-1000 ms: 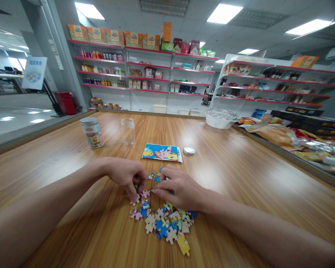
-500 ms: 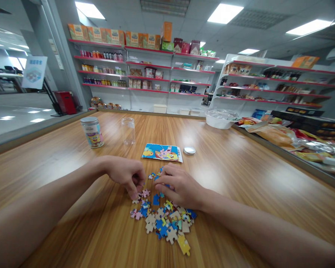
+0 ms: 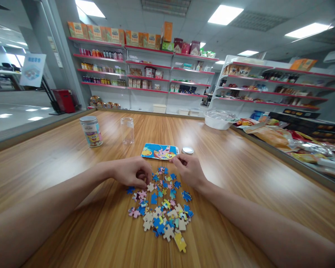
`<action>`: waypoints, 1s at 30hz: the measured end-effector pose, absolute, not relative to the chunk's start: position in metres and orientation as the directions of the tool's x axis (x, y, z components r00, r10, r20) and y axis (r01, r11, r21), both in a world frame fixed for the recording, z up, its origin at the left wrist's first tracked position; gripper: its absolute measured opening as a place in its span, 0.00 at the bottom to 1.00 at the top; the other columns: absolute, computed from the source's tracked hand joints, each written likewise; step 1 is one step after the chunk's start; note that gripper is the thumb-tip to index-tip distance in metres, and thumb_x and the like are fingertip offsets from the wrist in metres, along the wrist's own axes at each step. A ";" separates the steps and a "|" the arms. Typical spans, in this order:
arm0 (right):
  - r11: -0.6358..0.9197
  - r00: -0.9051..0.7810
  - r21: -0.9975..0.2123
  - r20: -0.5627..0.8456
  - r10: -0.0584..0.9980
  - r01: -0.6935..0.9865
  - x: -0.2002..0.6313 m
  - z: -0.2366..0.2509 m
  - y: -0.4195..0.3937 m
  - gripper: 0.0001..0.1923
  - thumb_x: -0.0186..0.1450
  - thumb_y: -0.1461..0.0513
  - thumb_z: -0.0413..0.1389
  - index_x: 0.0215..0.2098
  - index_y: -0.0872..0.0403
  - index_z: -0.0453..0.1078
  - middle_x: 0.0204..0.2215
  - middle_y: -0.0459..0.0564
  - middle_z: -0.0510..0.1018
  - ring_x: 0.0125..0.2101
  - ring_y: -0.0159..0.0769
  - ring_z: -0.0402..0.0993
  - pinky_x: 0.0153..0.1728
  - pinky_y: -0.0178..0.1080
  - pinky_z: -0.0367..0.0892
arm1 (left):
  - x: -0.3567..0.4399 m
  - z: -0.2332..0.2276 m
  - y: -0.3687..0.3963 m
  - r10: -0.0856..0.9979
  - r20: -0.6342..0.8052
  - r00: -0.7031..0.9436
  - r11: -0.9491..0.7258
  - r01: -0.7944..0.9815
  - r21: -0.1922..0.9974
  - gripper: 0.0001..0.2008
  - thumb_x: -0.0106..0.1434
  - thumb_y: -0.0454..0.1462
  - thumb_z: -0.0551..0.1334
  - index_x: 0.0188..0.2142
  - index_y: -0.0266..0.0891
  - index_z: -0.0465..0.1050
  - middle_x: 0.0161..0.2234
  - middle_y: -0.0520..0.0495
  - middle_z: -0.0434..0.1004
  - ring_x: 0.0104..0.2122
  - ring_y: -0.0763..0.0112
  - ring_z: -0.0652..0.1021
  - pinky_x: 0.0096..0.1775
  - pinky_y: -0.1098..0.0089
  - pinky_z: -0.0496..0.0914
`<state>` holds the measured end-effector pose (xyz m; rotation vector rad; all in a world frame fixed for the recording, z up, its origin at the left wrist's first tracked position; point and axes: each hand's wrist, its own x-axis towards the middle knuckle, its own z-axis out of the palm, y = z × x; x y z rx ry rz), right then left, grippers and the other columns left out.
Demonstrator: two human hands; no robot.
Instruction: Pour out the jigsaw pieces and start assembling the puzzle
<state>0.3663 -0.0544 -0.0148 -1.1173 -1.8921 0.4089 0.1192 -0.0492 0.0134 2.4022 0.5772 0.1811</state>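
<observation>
On the wooden table point(image 3: 240, 163), at the 6 o'clock side of the view, 2 bare forearms reach in from the lower corners and meet over a scatter of puzzle pieces point(image 3: 162, 208). The left hand point(image 3: 132, 175) lies knuckles-up with its fingers curled under, the tips pressing down beside a pale piece point(image 3: 150, 187) at the heap's 11 o'clock edge; whether it pinches that piece or only touches it cannot be told. The right hand point(image 3: 188, 169) sits at the heap's 1 o'clock edge, wrist low, thumb and forefinger drawn together at a point just short of the picture card point(image 3: 159, 152); what, if anything, lies between those fingertips is too small to make out. Blue, pink, yellow and plain cardboard-backed pieces lie loose, some face down, between and below the 2 hands. At 12 o'clock from the heap the card lies flat, with a round metal lid point(image 3: 187, 150) touching or just beside its right end. Farther off at 11 o'clock stand a clear empty jar point(image 3: 127, 130) and, to its left, a printed tin with a lid point(image 3: 91, 131), well apart from the hands. A white basin point(image 3: 218, 120) rests at 1 o'clock, and packaged goods point(image 3: 279, 136) line the table's right edge. Red-edged white shelves point(image 3: 145, 69) stocked with boxes and bottles stand behind, under ceiling light panels point(image 3: 225, 14).
</observation>
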 end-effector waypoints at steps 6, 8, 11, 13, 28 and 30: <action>0.571 -0.302 -0.643 0.488 0.819 0.510 0.370 -0.016 -0.052 0.14 0.65 0.60 0.54 0.30 0.59 0.78 0.21 0.47 0.74 0.21 0.29 0.64 0.22 0.33 0.57 | 0.120 0.006 -0.052 0.529 0.085 0.844 -0.696 0.374 0.613 0.12 0.60 0.43 0.66 0.32 0.35 0.72 0.24 0.54 0.65 0.23 0.76 0.65 0.23 0.76 0.58; 0.643 -0.384 -0.613 0.516 0.766 0.459 0.368 -0.016 -0.056 0.11 0.64 0.62 0.54 0.32 0.59 0.78 0.23 0.48 0.76 0.23 0.30 0.66 0.24 0.33 0.60 | 0.121 0.002 -0.052 0.539 0.092 0.837 -0.705 0.388 0.594 0.12 0.60 0.43 0.67 0.35 0.35 0.73 0.24 0.54 0.65 0.23 0.76 0.65 0.24 0.76 0.58; 0.778 -0.512 -0.493 0.587 0.627 0.389 0.366 -0.015 -0.063 0.09 0.62 0.66 0.55 0.34 0.58 0.79 0.23 0.48 0.75 0.25 0.31 0.68 0.29 0.34 0.63 | 0.122 -0.002 -0.051 0.529 0.092 0.843 -0.704 0.377 0.602 0.13 0.61 0.43 0.67 0.38 0.35 0.77 0.25 0.53 0.67 0.24 0.76 0.66 0.26 0.75 0.60; 0.844 -0.594 -0.411 0.600 0.535 0.345 0.365 -0.014 -0.066 0.10 0.61 0.68 0.55 0.35 0.57 0.79 0.22 0.47 0.74 0.25 0.31 0.68 0.30 0.35 0.63 | 0.121 -0.002 -0.049 0.518 0.097 0.850 -0.707 0.362 0.607 0.12 0.61 0.43 0.67 0.38 0.35 0.78 0.26 0.51 0.69 0.26 0.75 0.68 0.28 0.75 0.61; 0.877 -0.653 -0.373 0.589 0.476 0.303 0.367 -0.010 -0.069 0.09 0.63 0.66 0.55 0.35 0.57 0.79 0.21 0.48 0.74 0.25 0.33 0.68 0.30 0.37 0.63 | 0.114 -0.009 -0.049 0.599 0.049 0.799 -0.486 0.314 0.816 0.16 0.56 0.44 0.72 0.29 0.32 0.73 0.28 0.50 0.72 0.28 0.74 0.70 0.29 0.75 0.63; 0.879 -0.651 -0.372 0.594 0.473 0.298 0.367 -0.010 -0.069 0.09 0.63 0.66 0.54 0.35 0.57 0.78 0.21 0.48 0.74 0.25 0.33 0.68 0.30 0.37 0.64 | 0.114 -0.011 -0.049 0.624 0.091 0.776 -0.460 0.270 0.846 0.16 0.56 0.43 0.71 0.28 0.33 0.71 0.27 0.51 0.71 0.26 0.75 0.69 0.28 0.75 0.62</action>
